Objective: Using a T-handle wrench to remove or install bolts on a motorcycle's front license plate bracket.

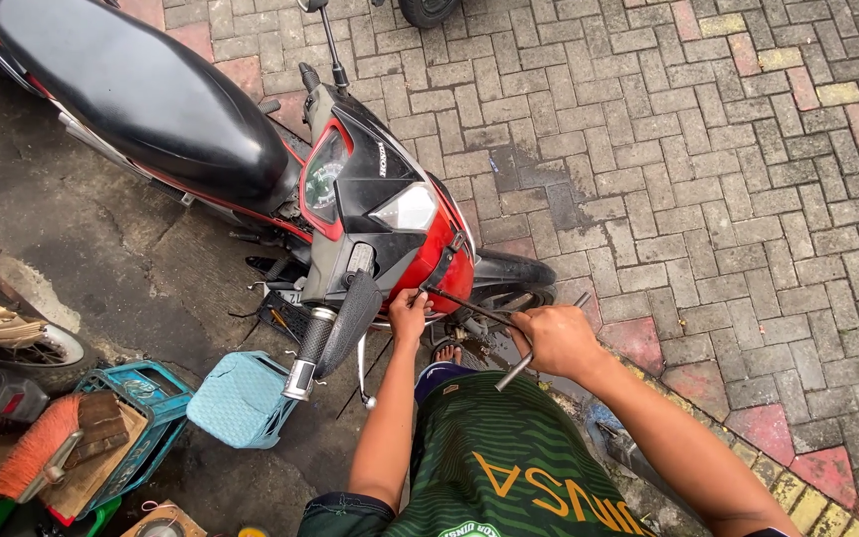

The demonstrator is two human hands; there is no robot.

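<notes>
Right hand [557,340] fisted around T-handle wrench [509,333], crossbar in palm, shaft running left to red front cowl [449,264]. Left hand [409,313] pinching shaft tip against cowl's lower edge. Just beyond: headlight [407,208], black seat [141,94]. Left: blue crate [156,393] with brush [37,447]. Far: brick paving [708,149].

Both my arms reach forward and down, bare to the elbow; my left hand [409,313] is pinched closed, fingers curled tight, wrist straight; my right hand [556,338] is balled into a fist, knuckles up, its grip clenched, forearm angling in from the lower right.
</notes>
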